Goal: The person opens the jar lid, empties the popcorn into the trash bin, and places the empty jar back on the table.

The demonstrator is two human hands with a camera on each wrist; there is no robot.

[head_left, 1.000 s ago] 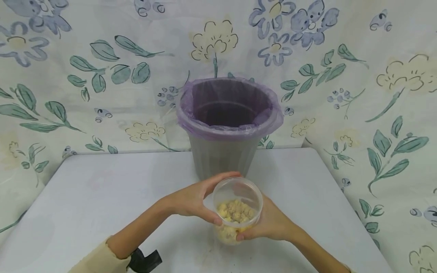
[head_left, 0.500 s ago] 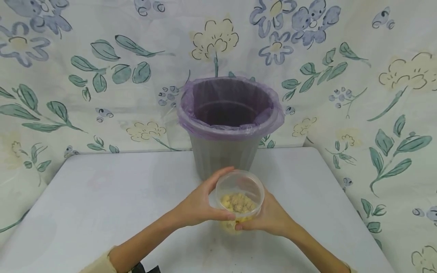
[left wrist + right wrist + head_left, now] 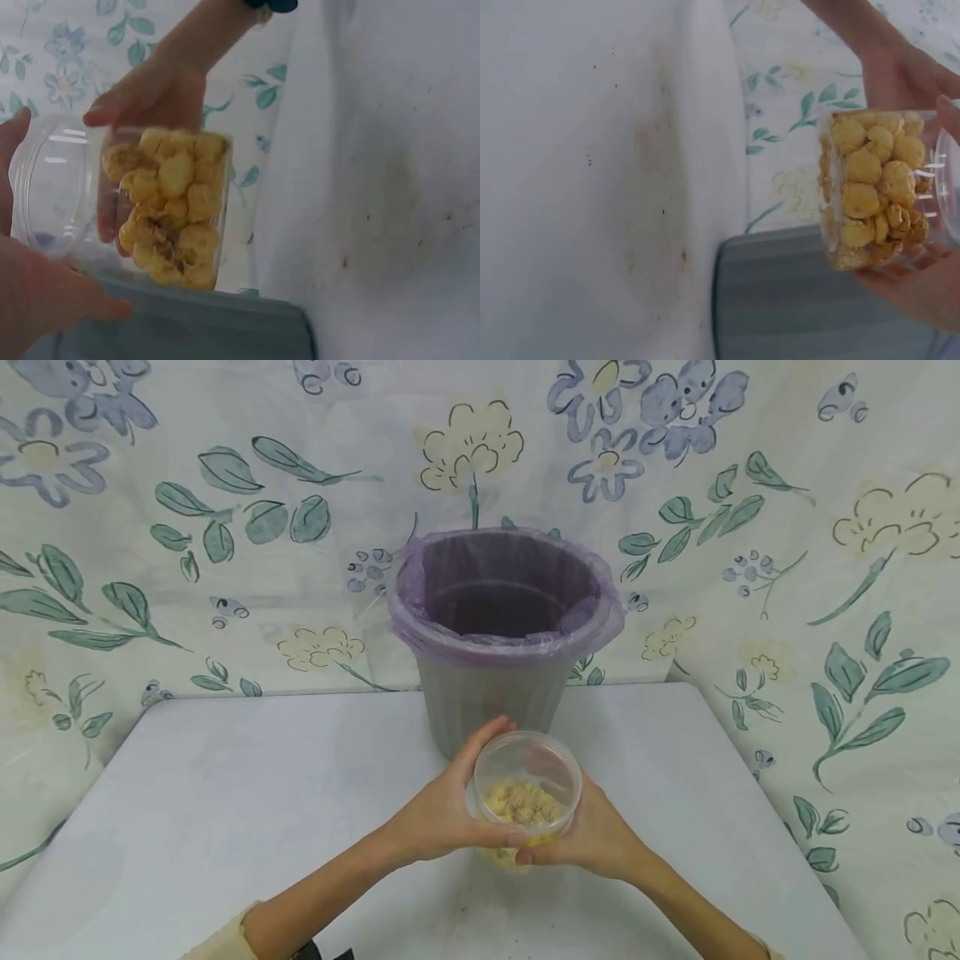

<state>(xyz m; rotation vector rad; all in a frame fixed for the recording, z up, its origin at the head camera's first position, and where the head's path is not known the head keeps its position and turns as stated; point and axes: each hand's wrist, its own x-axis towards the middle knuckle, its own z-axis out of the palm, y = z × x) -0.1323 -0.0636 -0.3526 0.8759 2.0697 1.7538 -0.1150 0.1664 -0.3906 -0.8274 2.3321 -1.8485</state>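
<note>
Both hands hold a clear plastic jar (image 3: 528, 764) in front of the bin, raised above the table. Yellow, lumpy popcorn-like pieces (image 3: 176, 202) fill its lower part, some of them browner. My left hand (image 3: 442, 814) grips the jar's left side near the rim, thumb across the front. Lower on the opposite side, my right hand (image 3: 600, 835) curls round the wall, its thumb close to the left one. In the right wrist view the packed pieces (image 3: 877, 180) press against the see-through wall.
Behind the jar stands a grey bin (image 3: 491, 697) lined with a purple bag (image 3: 506, 652). A white table (image 3: 262, 777) lies beneath, with small dark crumbs and a faint stain near the front. Floral cloth (image 3: 300, 568) hangs behind and at the right.
The jar has risen slightly in the head view, toward the bin. My left hand has shifted right and farther round it; the right hand keeps its grip.
</note>
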